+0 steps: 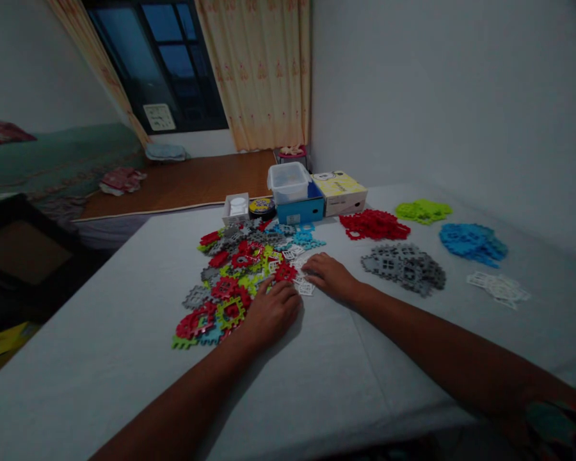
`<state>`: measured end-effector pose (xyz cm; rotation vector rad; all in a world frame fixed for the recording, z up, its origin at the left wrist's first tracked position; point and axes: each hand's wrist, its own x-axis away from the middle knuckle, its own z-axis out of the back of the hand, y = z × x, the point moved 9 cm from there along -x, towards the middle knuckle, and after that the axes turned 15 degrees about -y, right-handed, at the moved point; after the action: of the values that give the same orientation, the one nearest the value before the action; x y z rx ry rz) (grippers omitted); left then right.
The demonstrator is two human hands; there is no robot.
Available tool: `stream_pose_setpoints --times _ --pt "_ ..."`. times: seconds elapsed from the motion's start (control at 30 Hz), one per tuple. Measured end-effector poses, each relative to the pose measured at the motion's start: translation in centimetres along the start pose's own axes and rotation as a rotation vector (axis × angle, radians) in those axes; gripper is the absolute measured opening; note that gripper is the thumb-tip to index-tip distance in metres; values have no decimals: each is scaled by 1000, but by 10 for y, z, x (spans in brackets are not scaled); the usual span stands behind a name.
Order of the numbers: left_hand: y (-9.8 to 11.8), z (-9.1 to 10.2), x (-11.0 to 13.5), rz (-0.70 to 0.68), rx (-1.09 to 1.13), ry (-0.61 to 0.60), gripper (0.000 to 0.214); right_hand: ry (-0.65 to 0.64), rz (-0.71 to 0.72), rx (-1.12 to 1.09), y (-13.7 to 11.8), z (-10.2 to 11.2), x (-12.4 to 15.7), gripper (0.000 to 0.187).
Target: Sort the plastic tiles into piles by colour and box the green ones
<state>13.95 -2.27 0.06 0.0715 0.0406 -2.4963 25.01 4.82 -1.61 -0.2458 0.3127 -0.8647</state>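
Observation:
A mixed heap of flat plastic interlocking pieces (235, 275) in red, green, grey, blue and white lies on the table's white cloth (125, 333). My left hand (271, 312) rests on the heap's near right edge, fingers curled down over the pieces. My right hand (330, 275) lies just beside it, its fingertips pressed on small white pieces (303, 285). What, if anything, either hand grips is hidden under the fingers.
To the right lie sorted piles: red (374, 225), green (422, 210), grey (406, 266), blue (473, 242), white (499, 288). At the back stand a clear tub on a blue box (297, 192), a yellow-topped box (340, 191), a small white box (236, 208) and a round tin (262, 206).

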Motion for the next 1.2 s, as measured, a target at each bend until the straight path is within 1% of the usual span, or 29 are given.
stream_pose_setpoints --times 0.1,0.17,0.27,0.37,0.43,0.53,0.6,0.63,0.73,0.8,0.87,0.9,0.97,1.03,1.1,1.17,1.2 --pt "0 0 0 4 1 8 20 59 -9 4 -2 6 1 34" --pt "-1 0 0 9 3 20 19 23 -2 23 -6 3 -3 38" --pt "-2 2 0 15 11 39 20 -58 42 30 -12 -2 -8 28" --pt "-3 3 -1 19 21 34 21 -59 18 3 -8 0 -6 20" --pt "-3 3 -1 18 21 27 21 -22 -43 -86 1 5 -2 13" --pt "-4 2 -1 28 17 20 22 70 -145 -341 22 11 4 8" --pt "-5 1 -1 38 14 18 22 136 -183 -462 31 17 6 7" --pt "-5 0 -1 40 12 20 21 156 -188 -482 32 21 7 7" --pt "-5 0 0 30 2 34 20 134 -167 -418 23 39 14 7" --pt "-6 1 0 22 -5 40 21 114 -160 -317 16 58 29 10" --pt "-7 2 1 23 -6 45 22 146 -191 -214 20 82 57 13" --pt "-8 2 1 23 -4 47 23 185 -231 -175 28 96 77 14" --pt "-7 4 2 17 -1 52 24 299 -361 -126 59 123 128 18" --pt "-6 4 2 9 -2 49 25 440 -545 -90 101 146 193 22" --pt "-6 3 1 15 -7 44 26 539 -735 -23 142 160 259 25" --pt "-7 2 1 25 -16 39 26 562 -881 42 172 162 313 26" --pt "-8 0 1 28 -22 40 26 552 -926 63 182 160 333 26"
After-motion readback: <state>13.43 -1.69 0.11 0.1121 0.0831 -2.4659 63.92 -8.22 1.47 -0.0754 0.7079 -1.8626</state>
